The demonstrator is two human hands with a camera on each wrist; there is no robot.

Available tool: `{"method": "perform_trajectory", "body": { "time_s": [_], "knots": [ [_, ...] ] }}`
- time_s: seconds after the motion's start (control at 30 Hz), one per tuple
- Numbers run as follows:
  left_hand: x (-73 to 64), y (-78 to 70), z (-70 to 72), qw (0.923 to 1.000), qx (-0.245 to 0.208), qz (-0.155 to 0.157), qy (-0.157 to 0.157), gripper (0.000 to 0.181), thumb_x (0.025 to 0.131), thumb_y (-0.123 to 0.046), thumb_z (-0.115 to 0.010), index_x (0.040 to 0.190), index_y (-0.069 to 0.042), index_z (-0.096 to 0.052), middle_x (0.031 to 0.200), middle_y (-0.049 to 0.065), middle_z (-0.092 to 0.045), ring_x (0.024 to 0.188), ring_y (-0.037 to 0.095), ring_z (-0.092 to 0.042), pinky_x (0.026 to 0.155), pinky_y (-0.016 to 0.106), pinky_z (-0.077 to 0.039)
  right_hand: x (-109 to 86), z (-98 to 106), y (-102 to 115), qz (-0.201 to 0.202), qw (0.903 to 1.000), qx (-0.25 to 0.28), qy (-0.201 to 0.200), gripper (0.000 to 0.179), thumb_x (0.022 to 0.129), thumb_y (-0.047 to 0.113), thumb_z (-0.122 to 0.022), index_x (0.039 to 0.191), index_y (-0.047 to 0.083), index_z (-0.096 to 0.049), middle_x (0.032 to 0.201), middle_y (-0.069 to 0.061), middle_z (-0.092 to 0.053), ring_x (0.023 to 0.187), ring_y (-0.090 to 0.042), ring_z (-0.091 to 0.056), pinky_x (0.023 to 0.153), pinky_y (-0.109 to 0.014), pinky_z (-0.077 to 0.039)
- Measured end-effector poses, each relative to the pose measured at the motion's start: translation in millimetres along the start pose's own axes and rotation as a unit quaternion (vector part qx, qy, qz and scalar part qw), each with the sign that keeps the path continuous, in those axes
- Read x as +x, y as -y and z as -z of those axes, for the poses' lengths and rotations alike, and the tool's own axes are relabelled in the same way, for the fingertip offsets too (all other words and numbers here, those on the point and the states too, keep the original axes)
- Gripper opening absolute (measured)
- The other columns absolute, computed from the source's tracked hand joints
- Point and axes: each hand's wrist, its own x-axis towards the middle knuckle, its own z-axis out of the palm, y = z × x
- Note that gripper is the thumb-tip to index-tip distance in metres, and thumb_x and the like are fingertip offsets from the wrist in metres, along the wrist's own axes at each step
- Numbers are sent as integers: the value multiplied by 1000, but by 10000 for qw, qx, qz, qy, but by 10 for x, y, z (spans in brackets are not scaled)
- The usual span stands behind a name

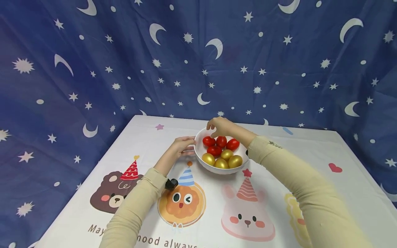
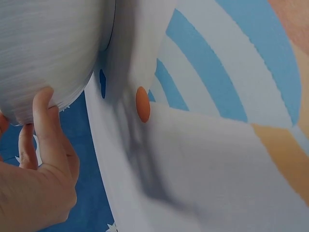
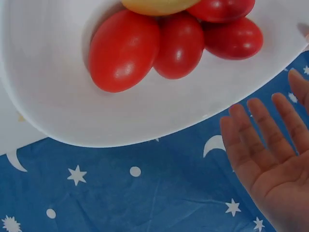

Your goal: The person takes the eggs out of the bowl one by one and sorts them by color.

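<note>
A white bowl point(image 1: 218, 170) stands on the table and holds several red eggs point(image 1: 233, 144) and several gold eggs point(image 1: 235, 161). Red lie toward the far side, gold toward the near side. At the bowl's left, my left hand point(image 1: 182, 145) touches the outside wall with its fingertips; in the left wrist view these fingers point(image 2: 44, 128) rest against the bowl. Over the far left rim hovers my right hand point(image 1: 220, 127), fingers pointing down-left. Nothing shows in it. Seen from the right wrist, its fingers point(image 3: 263, 128) are spread and apart from the red eggs point(image 3: 124, 50).
A white tablecloth point(image 1: 307, 155) printed with cartoon faces covers the table. Behind the table hangs a dark blue curtain point(image 1: 183, 62) with white moons and stars. A small black device point(image 1: 171, 184) sits at the left wrist.
</note>
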Motion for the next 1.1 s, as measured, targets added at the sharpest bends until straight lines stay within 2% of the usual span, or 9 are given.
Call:
{"method": "perform_trajectory", "body": {
  "time_s": [0.2,0.5,0.67,0.9,1.1],
  "knots": [
    [6,25,-14,10000,-39,9,-73,43,87,-11,-63,130,-12,-57,131,13,-58,113,26,-60,82,30,-60,125,-59,-44,117,9997,-58,193,32,82,8,-71,113,3,-66,111,-17,-66,102,-29,-60,92,-37,-57],
    [27,-3,7,9999,-92,-32,-127,44,86,-10,-64,129,-12,-58,129,14,-59,101,22,-63,77,28,-62,277,-110,-36,-50,9988,80,485,30,83,4,-68,112,4,-67,113,-17,-65,104,-29,-58,93,-36,-57],
    [10,-5,2,9999,-36,-30,-131,43,86,-10,-64,129,-12,-59,129,14,-59,107,24,-62,79,28,-61,309,-187,-31,-155,9969,224,744,27,82,3,-69,110,4,-67,114,-16,-65,104,-28,-58,95,-35,-56],
    [-7,2,-9,9999,-1,-55,-133,41,87,-11,-63,128,-10,-58,129,15,-59,114,28,-60,82,30,-60,323,-250,-27,-160,9960,-17,879,28,80,1,-70,107,6,-67,112,-14,-64,103,-26,-55,97,-36,-54],
    [-24,-9,-9,9999,88,-10,-118,43,86,-11,-63,129,-10,-58,128,15,-59,105,24,-65,78,28,-61,336,-285,-27,-75,9955,-172,929,27,81,1,-70,107,6,-65,109,-14,-64,100,-25,-56,96,-35,-55]
  ]
}}
